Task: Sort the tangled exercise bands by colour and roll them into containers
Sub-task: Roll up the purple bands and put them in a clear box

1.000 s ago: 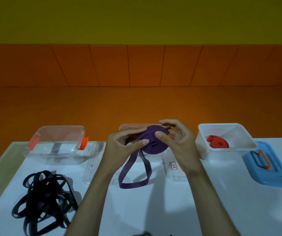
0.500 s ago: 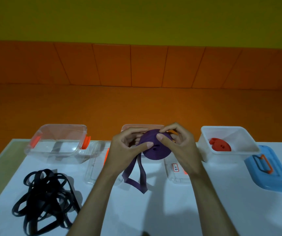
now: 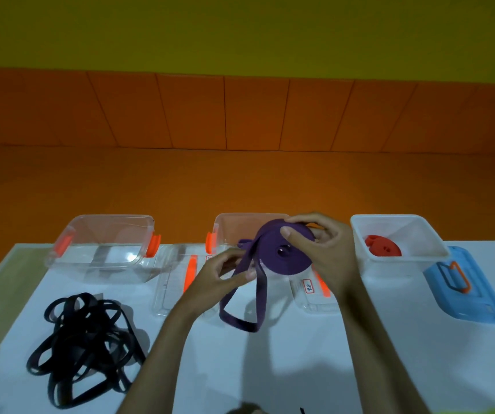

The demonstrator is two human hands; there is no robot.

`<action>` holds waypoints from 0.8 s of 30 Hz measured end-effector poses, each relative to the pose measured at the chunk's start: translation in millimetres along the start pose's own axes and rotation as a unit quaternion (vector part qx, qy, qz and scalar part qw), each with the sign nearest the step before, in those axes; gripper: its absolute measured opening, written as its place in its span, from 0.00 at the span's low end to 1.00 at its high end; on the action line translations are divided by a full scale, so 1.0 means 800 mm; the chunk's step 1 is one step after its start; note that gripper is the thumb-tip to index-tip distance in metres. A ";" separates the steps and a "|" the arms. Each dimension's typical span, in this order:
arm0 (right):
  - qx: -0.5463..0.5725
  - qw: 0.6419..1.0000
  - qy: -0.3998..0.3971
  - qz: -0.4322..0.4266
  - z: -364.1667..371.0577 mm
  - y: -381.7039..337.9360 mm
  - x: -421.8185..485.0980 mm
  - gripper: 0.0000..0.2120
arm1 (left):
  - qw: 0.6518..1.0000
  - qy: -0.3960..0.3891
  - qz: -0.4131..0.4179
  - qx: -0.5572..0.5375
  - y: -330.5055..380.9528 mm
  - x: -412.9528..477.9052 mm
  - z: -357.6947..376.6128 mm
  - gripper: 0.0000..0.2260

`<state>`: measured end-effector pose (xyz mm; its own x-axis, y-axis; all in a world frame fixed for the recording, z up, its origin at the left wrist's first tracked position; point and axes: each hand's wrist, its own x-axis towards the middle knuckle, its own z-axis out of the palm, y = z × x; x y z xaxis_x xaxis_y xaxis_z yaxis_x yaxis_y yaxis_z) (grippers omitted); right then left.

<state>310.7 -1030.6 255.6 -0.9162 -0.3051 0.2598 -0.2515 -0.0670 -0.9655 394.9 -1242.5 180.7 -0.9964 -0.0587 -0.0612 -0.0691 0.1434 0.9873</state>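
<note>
The purple band (image 3: 270, 243), mostly wound into a flat roll, sits at frame centre, held up in front of the middle clear box (image 3: 234, 225). The right hand (image 3: 326, 255) grips the roll, thumb pressed on its face. The left hand (image 3: 216, 273) pinches the loose tail, whose loop hangs down over the white table (image 3: 300, 369). At right, a white box (image 3: 419, 234) holds a red roll (image 3: 383, 249), with a blue lid (image 3: 479, 300) beside it. At left stands another clear box (image 3: 105, 225). At lower left lie tangled black bands (image 3: 84, 345).
</note>
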 end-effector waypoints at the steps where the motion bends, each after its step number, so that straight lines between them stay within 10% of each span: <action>1: -0.001 1.000 0.005 -0.001 0.000 -0.004 0.001 0.10 | 0.999 -0.019 -0.026 0.014 -0.019 -0.004 -0.006 0.15; 13: -0.003 0.998 0.049 -0.032 0.025 -0.043 -0.010 0.09 | 0.986 -0.082 -0.145 0.032 -0.172 -0.035 -0.011 0.25; 24: -0.123 0.986 0.095 -0.062 0.026 -0.038 -0.025 0.14 | 0.976 0.121 -0.165 -0.076 -0.226 -0.073 -0.025 0.06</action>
<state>343.2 -1042.4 279.5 -0.9101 -0.1232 0.3956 -0.4110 0.1480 -0.8995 466.1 -1284.5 8.7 -0.8794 -0.3106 -0.3608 -0.3576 -0.0693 0.9313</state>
